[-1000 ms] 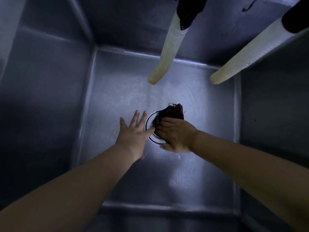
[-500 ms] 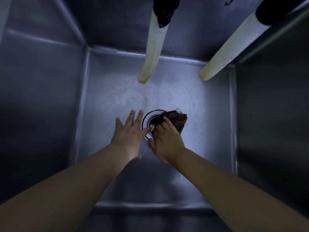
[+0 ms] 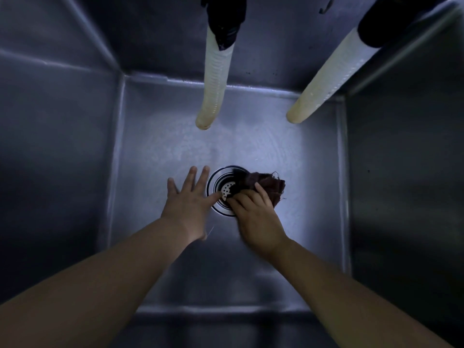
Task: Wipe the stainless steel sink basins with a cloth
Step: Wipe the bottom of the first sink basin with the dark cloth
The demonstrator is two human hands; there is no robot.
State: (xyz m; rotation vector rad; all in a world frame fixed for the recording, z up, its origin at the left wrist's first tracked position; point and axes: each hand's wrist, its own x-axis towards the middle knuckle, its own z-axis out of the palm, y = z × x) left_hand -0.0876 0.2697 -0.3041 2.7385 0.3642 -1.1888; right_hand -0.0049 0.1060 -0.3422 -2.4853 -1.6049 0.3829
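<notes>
The head view looks straight down into a deep stainless steel sink basin [image 3: 155,146], whose four walls run up to the frame edges and whose floor fills the centre, brightly lit around the middle.

A round drain [image 3: 221,189] with a perforated strainer sits at the centre of the floor. A dark reddish-brown cloth [image 3: 268,184] lies bunched over the right side of the drain and spills onto the floor just right of it. Its long axis runs roughly left to right across the frame, with the frayed end pointing to the right.

The right hand [image 3: 256,217] comes in from the lower right and presses down on the near part of the cloth. Its fingers [image 3: 262,194] are bent over the cloth, lying close together, with the tips on the fabric at the edge of the drain. The hand is slightly blurred.

The left hand [image 3: 188,202] comes in from the lower left and lies flat on the floor just left of the drain. Its fingers are straight and spread apart, pointing to the top of the frame, and the thumb reaches to the rim of the strainer. It holds nothing.

Two pale ribbed hoses hang down from the top: the left hose [image 3: 216,84] ends above the drain, and the right hose [image 3: 324,81] slants toward the centre right. Both have dark upper ends.
</notes>
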